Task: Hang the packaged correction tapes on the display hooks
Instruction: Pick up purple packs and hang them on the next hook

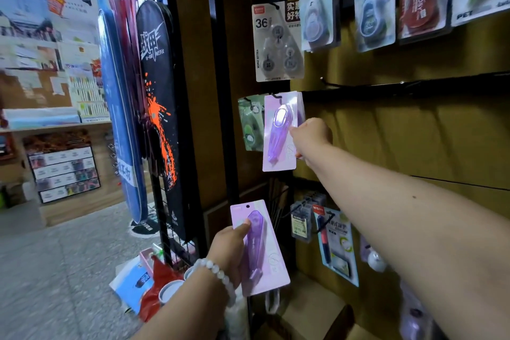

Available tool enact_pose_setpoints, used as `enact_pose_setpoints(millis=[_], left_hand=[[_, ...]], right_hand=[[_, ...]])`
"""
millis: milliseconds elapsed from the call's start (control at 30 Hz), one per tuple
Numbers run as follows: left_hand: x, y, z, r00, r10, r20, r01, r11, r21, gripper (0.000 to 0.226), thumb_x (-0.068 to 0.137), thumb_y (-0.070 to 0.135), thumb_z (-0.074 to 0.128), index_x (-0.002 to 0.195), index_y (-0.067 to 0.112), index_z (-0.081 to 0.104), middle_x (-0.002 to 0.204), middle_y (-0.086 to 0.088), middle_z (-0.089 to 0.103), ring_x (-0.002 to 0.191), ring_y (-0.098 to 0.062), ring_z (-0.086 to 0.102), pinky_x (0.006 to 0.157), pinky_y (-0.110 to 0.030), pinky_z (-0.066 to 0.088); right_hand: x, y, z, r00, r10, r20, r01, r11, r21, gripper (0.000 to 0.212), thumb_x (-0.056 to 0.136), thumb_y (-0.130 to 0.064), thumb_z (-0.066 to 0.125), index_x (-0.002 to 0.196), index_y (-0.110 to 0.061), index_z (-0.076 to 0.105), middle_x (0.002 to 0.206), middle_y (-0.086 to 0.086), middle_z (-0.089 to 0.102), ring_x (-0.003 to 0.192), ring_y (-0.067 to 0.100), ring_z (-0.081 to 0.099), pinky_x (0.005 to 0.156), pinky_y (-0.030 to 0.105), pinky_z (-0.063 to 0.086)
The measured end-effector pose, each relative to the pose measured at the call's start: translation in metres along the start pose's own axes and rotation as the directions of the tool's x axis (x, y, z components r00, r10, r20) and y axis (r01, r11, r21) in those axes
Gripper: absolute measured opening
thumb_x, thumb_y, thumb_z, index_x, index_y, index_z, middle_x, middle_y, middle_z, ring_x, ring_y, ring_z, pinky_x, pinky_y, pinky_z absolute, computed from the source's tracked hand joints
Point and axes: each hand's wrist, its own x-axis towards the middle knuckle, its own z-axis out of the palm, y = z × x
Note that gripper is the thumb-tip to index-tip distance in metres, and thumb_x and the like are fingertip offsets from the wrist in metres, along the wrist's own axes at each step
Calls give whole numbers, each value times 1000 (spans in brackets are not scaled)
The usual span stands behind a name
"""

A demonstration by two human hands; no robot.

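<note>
Lilac carded correction tape [278, 132] on hook | right hand [310, 136] pinching | left hand [230, 248] gripping second pack [262, 251]

Bare forearms, white bead bracelet [218, 274] on left wrist

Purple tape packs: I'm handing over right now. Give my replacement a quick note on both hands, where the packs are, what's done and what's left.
Right hand: pinches the right edge of the hung purple pack, which sits on its hook in the middle row, beside a green pack.
Left hand: holds a spare purple pack low, thumb on its front, hole at the top, not yet hung.
Done: at least one purple pack on the hook.
Left: let go of the hung pack, then hang the spare on the same hook.
</note>
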Motion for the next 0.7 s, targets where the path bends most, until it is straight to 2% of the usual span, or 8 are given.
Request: enact_pose_setpoints(millis=[100,200,300,367,400,500,600,700], left_hand=[[3,-1,-1,1000,-7,-3,7,1000,-1,37,96,38,54,103,2,64,71,-15,69,51,-27,67,51,-30,53],[5,-2,-2,1000,2,-10,-2,1000,8,38,96,38,55,105,2,63,75,-14,69,52,-27,67,49,-30,53],[6,-2,-4,1000,-6,-12,6,1000,15,35,96,38,54,105,5,62,72,-12,66,44,-24,65,42,-26,50],[9,-4,-5,1000,-12,-26,12,1000,14,35,96,39,54,105,6,62,70,-11,66,43,-24,64,44,-26,49],[10,-5,-5,999,-20,-29,20,1000,20,36,96,40,55,104,6,62,68,-10,65,44,-24,64,45,-26,49],[12,-7,-5,999,-34,-36,35,999,31,35,95,42,55,99,8,62,63,-7,63,45,-22,61,46,-26,48],[8,-8,-4,1000,-8,-17,8,1000,22,33,96,39,54,100,7,62,58,-7,63,38,-21,60,42,-23,47],[6,-9,-3,1000,1,6,-1,1000,23,35,97,38,53,108,6,62,53,-6,63,36,-19,61,39,-23,46]], right_hand=[[12,0,-1,997,52,-54,-52,999,-6,13,92,-12,55,101,-2,57,95,14,60,55,25,54,37,21,39],[23,2,-4,993,59,-103,-64,997,-44,9,94,-10,51,101,-4,53,110,13,63,66,29,61,41,22,42],[22,13,-8,984,-35,-176,-7,972,-233,22,90,-13,57,110,-6,56,119,11,61,101,34,63,78,37,56],[4,25,-9,969,-132,-206,69,955,-290,16,88,-18,59,103,-13,58,114,8,60,103,30,59,84,36,51],[-8,34,-8,977,-143,-159,98,961,-259,7,88,-19,60,93,-16,58,104,5,60,95,28,58,78,32,47],[-51,68,3,986,0,169,25,989,-145,31,88,-29,65,67,-17,46,76,5,54,76,21,52,66,27,35],[-97,99,9,868,226,443,-161,970,-180,34,88,-45,63,79,-13,55,72,3,56,64,18,50,53,26,34],[-122,117,13,756,319,571,-282,947,-157,31,85,-44,67,81,-14,62,81,4,68,70,19,61,59,26,42]])
